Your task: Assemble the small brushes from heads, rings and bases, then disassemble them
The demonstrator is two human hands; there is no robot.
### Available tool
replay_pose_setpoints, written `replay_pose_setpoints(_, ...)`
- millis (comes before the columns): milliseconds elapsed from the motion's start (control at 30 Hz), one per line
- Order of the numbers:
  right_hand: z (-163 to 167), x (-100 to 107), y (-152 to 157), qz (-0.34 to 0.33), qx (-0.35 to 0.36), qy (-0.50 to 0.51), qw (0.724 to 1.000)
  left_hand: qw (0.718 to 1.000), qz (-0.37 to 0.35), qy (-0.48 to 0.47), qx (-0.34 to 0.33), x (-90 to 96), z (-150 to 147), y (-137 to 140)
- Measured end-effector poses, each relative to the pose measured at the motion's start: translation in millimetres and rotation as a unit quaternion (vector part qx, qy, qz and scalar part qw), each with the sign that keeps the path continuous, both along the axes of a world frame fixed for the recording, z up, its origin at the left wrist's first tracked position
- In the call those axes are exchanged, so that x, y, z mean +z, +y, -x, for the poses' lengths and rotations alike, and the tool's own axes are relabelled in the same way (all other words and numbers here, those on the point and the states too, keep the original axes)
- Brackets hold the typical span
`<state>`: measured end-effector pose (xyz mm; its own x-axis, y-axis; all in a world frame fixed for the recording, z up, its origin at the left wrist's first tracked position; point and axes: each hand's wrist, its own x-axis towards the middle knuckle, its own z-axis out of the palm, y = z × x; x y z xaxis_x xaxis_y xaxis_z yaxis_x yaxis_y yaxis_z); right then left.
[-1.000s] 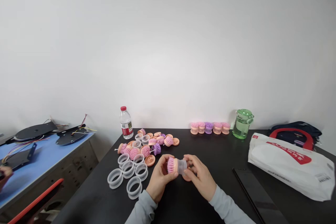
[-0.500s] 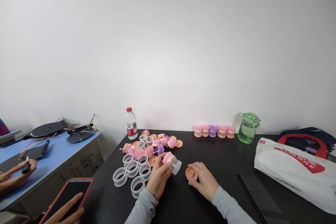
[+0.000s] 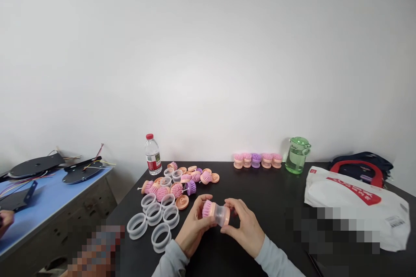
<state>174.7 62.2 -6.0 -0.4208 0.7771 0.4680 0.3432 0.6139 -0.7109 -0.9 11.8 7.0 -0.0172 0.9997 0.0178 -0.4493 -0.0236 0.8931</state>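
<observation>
My left hand [image 3: 191,228] is closed around a pink-bristled scrubbing brush head [image 3: 207,209] with a peach base, tilted sideways over the black table. A clear plastic ring [image 3: 221,215] joins its base. At the ring's other end, my right hand [image 3: 247,227] pinches a peach round cap [image 3: 227,215] against the ring. Whether the cap is fully seated I cannot tell. Left of my hands lie several loose clear rings [image 3: 138,236], another peach cap [image 3: 182,202] and a heap of pink and purple brush heads [image 3: 177,190].
Along the wall stands a row of assembled brushes [image 3: 256,161] beside a green jug [image 3: 295,158]. A water bottle [image 3: 153,156] is at the back left. A white bag [image 3: 344,194] lies right. On the left are a blue table [image 3: 81,186] and another person's hand [image 3: 5,220].
My right hand has lifted the peach cap from just above the table and brought it left to the clear ring. The brush in my left hand has turned more sideways. The view has shifted right.
</observation>
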Motion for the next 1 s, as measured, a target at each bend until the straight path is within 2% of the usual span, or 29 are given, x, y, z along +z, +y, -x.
replay_pose_setpoints(167,0,-3,0,0.054,0.036,0.093,0.994,1.0,0.0,0.001,-0.03,-0.9,0,1)
replay_pose_setpoints(267,0,-3,0,0.043,0.058,0.115,0.991,0.999,-0.005,-0.004,-0.038,-1.8,1,2)
replay_pose_setpoints(600,-5,5,-5,-0.149,0.058,0.094,0.983,0.998,-0.018,-0.016,-0.061,-0.1,0,-1)
replay_pose_setpoints(833,-8,10,-6,-0.252,0.114,0.062,0.959,0.996,-0.002,-0.001,-0.087,-0.8,1,0)
replay_pose_setpoints(933,-7,9,-5,-0.224,0.083,0.064,0.969,0.997,-0.011,0.024,-0.078,-1.1,1,1)
replay_pose_setpoints(1000,-6,6,-3,-0.119,0.048,0.056,0.99,0.996,-0.028,0.05,-0.065,-1.9,0,2)
